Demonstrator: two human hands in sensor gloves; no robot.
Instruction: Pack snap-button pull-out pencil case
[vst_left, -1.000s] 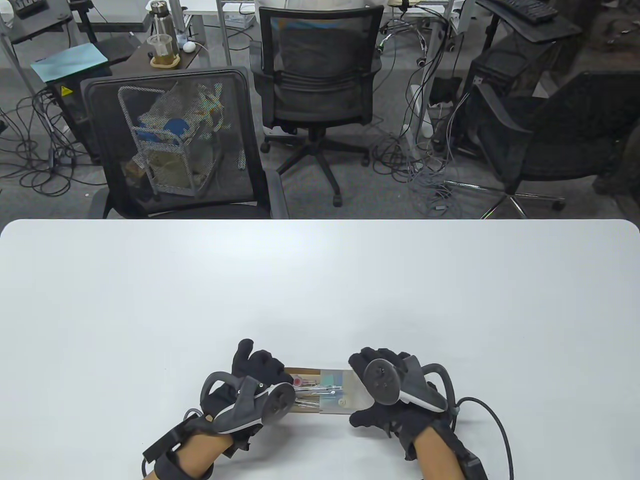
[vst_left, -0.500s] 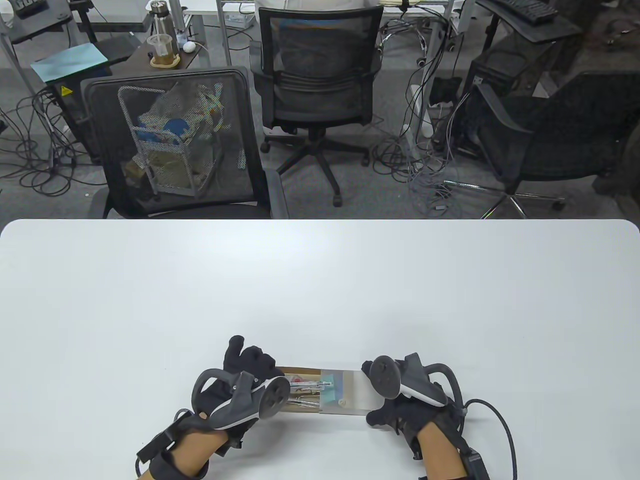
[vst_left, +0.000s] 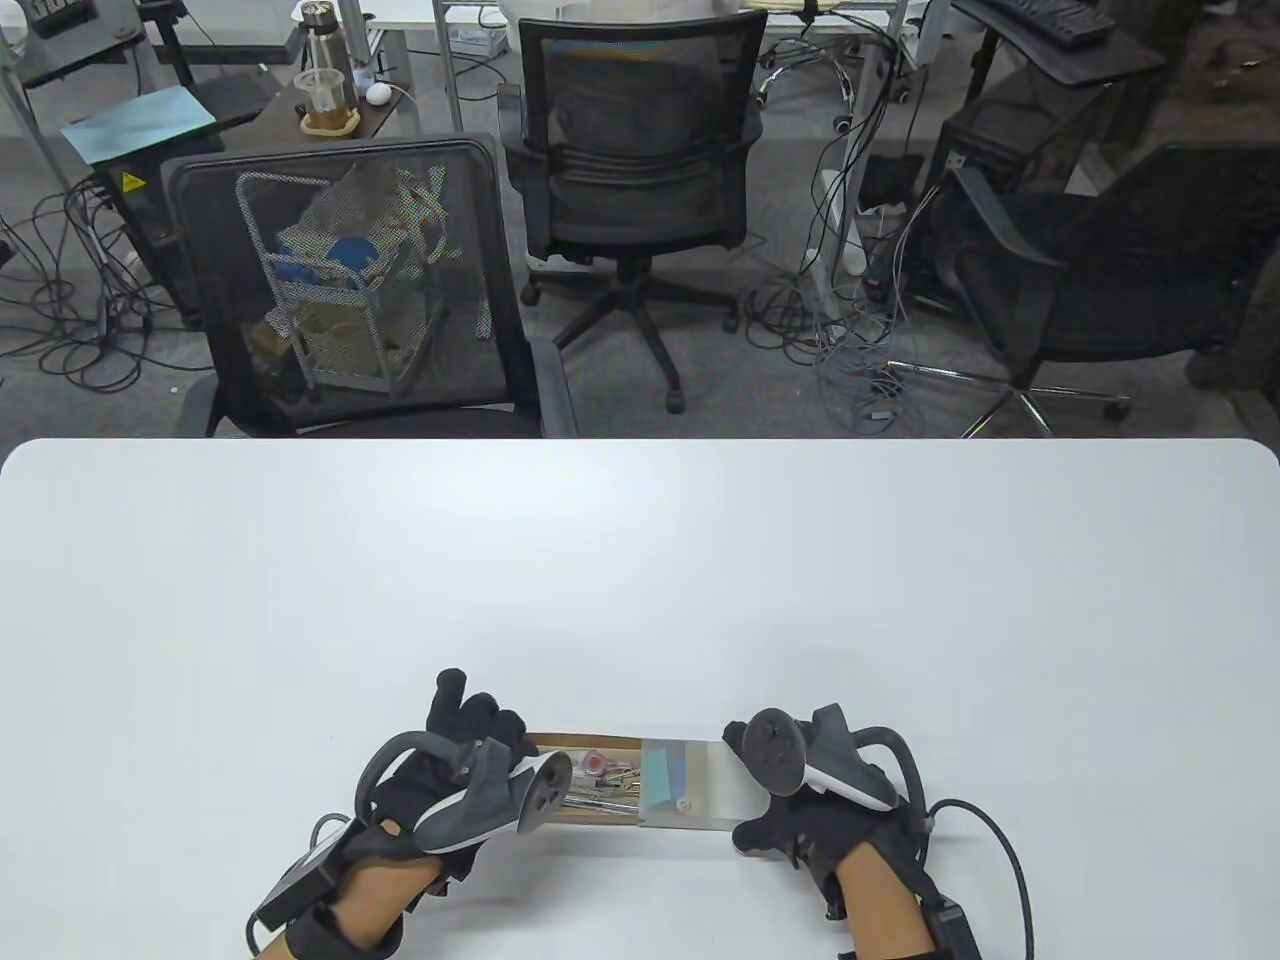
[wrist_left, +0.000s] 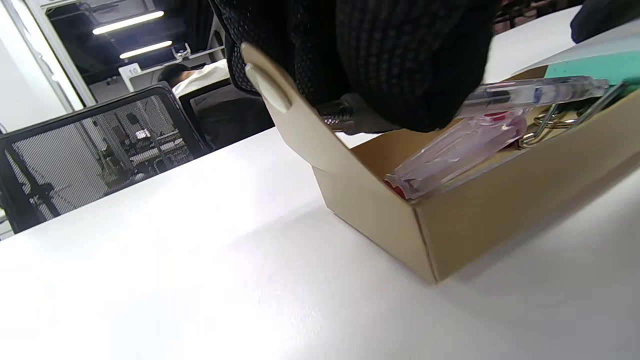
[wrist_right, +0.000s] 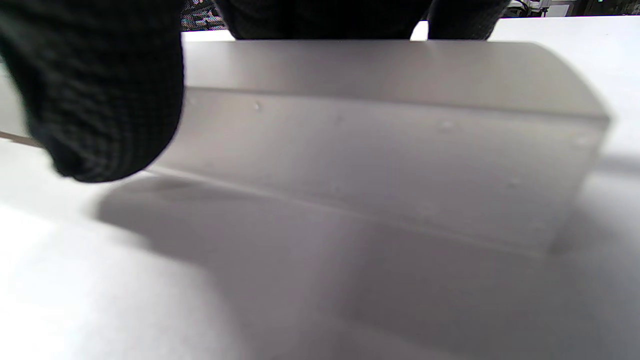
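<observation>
Brown cardboard forms the inner tray (vst_left: 590, 815) of the pull-out pencil case, which lies on the white table (vst_left: 640, 560) close to its near edge, between my two gloved hands. About half of the tray sticks out to the left of the frosted translucent plastic sleeve (vst_left: 700, 790); the rest sits inside it.

My left hand (vst_left: 465, 760) is at the tray's open end. In the left wrist view its fingers (wrist_left: 400, 65) reach down over the tray's rounded end flap (wrist_left: 295, 115) and into the tray, touching the contents, though I cannot tell whether they grip anything.

Inside the tray I see a clear plastic pen (wrist_left: 530, 95), a clear pinkish tube with red ends (wrist_left: 450, 155) and some metal clips (wrist_left: 560, 120). A teal card (vst_left: 657, 780) shows through the sleeve.

My right hand (vst_left: 810, 800) holds the sleeve's right end, thumb (wrist_right: 100, 95) on the near side and the other fingers over the top.
</observation>
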